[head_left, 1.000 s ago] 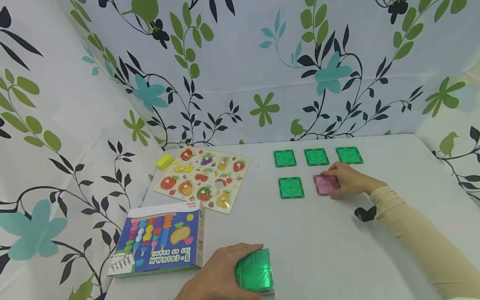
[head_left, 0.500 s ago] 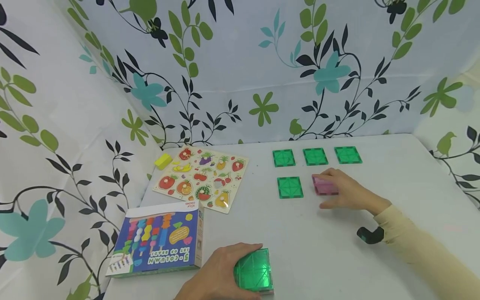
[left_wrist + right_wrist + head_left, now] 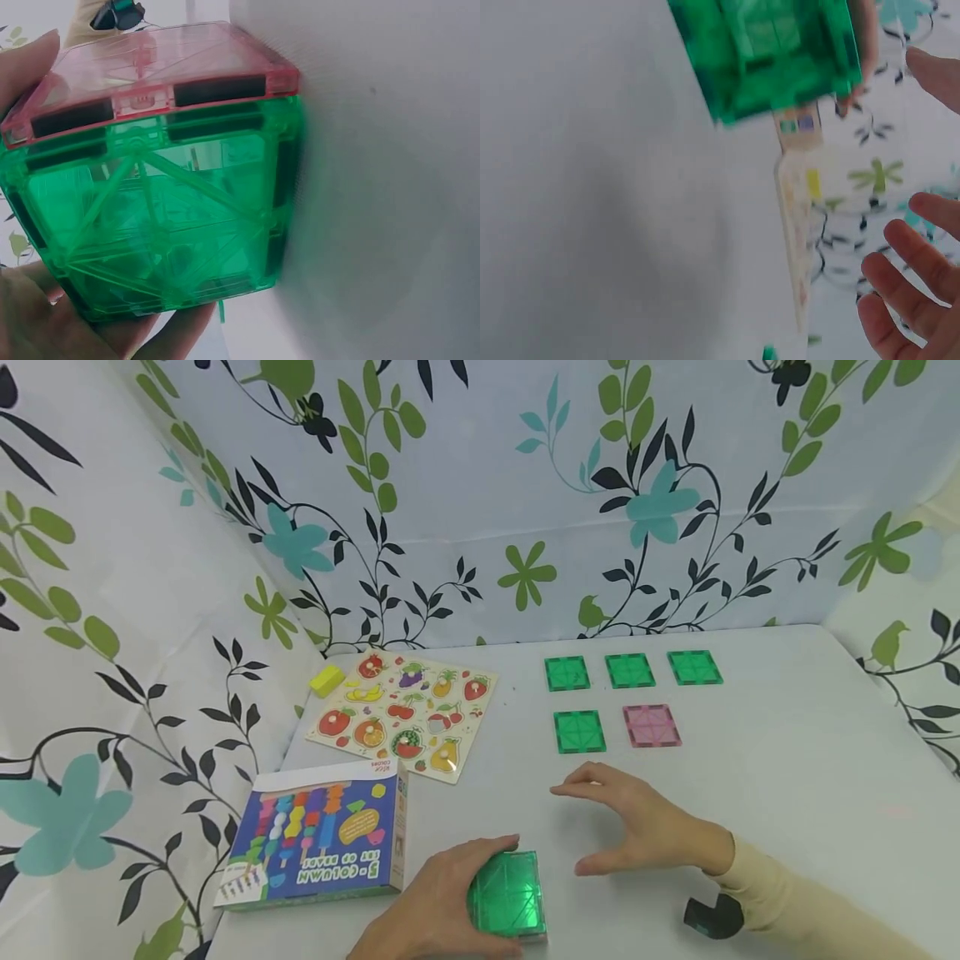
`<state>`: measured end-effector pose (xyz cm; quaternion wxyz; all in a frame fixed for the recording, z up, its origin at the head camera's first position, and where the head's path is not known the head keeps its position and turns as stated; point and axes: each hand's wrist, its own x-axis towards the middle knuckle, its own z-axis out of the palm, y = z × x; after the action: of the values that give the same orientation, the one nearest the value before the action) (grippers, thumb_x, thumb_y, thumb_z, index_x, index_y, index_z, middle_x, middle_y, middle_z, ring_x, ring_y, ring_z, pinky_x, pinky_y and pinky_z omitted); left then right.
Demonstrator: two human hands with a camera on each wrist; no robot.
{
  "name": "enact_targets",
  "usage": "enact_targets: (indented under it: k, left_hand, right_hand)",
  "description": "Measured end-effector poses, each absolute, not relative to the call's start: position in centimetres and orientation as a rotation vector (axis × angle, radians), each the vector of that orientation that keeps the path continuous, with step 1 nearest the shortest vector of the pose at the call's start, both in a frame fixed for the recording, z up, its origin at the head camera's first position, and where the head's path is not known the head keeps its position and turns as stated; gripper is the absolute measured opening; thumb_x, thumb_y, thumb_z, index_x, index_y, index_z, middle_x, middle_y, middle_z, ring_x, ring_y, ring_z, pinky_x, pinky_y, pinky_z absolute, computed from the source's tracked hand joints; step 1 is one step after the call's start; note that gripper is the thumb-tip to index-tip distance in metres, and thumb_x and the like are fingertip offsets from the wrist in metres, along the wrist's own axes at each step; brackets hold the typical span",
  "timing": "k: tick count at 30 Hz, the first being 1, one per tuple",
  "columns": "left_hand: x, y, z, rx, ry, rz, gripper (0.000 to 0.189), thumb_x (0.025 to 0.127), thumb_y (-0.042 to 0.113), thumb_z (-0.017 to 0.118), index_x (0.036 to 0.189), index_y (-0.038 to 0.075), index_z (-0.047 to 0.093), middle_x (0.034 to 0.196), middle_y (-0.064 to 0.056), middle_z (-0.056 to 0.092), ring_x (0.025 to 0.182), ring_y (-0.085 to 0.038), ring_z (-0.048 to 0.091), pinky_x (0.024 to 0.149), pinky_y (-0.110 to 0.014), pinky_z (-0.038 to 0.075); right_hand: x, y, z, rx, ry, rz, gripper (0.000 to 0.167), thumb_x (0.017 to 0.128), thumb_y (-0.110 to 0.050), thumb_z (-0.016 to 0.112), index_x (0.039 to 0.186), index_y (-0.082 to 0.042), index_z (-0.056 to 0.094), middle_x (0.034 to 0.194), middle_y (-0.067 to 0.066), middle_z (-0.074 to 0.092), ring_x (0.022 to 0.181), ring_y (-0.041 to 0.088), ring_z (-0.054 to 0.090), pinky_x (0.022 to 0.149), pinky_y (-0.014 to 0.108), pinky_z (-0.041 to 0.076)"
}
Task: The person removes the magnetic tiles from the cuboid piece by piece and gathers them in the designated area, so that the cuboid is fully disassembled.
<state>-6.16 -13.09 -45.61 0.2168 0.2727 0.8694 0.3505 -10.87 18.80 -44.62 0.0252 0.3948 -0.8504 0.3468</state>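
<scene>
My left hand [image 3: 438, 902] grips a see-through cube of magnetic tiles [image 3: 507, 895] at the table's near side, thumb and fingers on opposite sides. In the left wrist view the cube shows a green tile face [image 3: 161, 217] and a pink tile face [image 3: 165, 67]. My right hand [image 3: 645, 827] holds nothing, its fingers spread, to the right of the cube and apart from it. Beyond it a loose pink tile [image 3: 652, 726] lies flat beside a green tile [image 3: 580, 732]. Behind them three green tiles [image 3: 630, 671] lie in a row.
A blue bead-set box [image 3: 322, 835] lies left of my left hand. Past it are a fruit puzzle board [image 3: 420, 710] and a yellow block [image 3: 327, 681]. A patterned cloth [image 3: 450, 527] hangs behind and at the sides of the white table [image 3: 787, 735].
My right hand has let go of the pink tile and come back toward the cube, leaving the tile flat on the table. The left hand stays on the cube.
</scene>
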Motion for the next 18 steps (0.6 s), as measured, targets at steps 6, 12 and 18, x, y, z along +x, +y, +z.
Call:
enact_targets:
  k: [6, 12, 18]
  left_hand:
    - [-5.9, -13.6, -46.0, 0.706, 2.450, 0.973, 0.113, 0.067, 0.068, 0.086, 0.159, 0.039, 0.027, 0.156, 0.014, 0.047, 0.136, -0.017, 0.054, 0.108, -0.051, 0.052]
    - [-5.5, -14.3, -46.7, 0.643, 2.439, 1.025, 0.120, 0.064, 0.066, 0.088, 0.161, 0.035, 0.024, 0.158, 0.015, 0.044, 0.140, -0.020, 0.052, 0.111, -0.056, 0.048]
    - [-5.5, -14.7, -47.3, 0.657, 2.408, 1.028, 0.109, 0.066, 0.063, 0.089, 0.155, 0.030, 0.035, 0.141, 0.012, 0.059, 0.122, -0.009, 0.060, 0.101, -0.038, 0.056]
  right_hand:
    - [-9.0, 15.7, -44.8, 1.343, -2.559, 1.150, 0.080, 0.077, -0.058, 0.084, 0.145, -0.026, 0.056, 0.130, -0.008, 0.056, 0.116, 0.008, 0.057, 0.094, 0.031, 0.056]
    - [-8.0, 13.2, -45.9, 1.419, -2.426, 1.104, 0.079, 0.076, -0.059, 0.084, 0.140, -0.017, 0.061, 0.125, -0.005, 0.057, 0.112, 0.006, 0.056, 0.093, 0.026, 0.056]
    - [-7.4, 11.7, -46.1, 1.366, -2.388, 1.053, 0.069, 0.073, -0.060, 0.085, 0.126, -0.018, 0.070, 0.116, -0.008, 0.057, 0.102, 0.003, 0.055, 0.087, 0.018, 0.052]
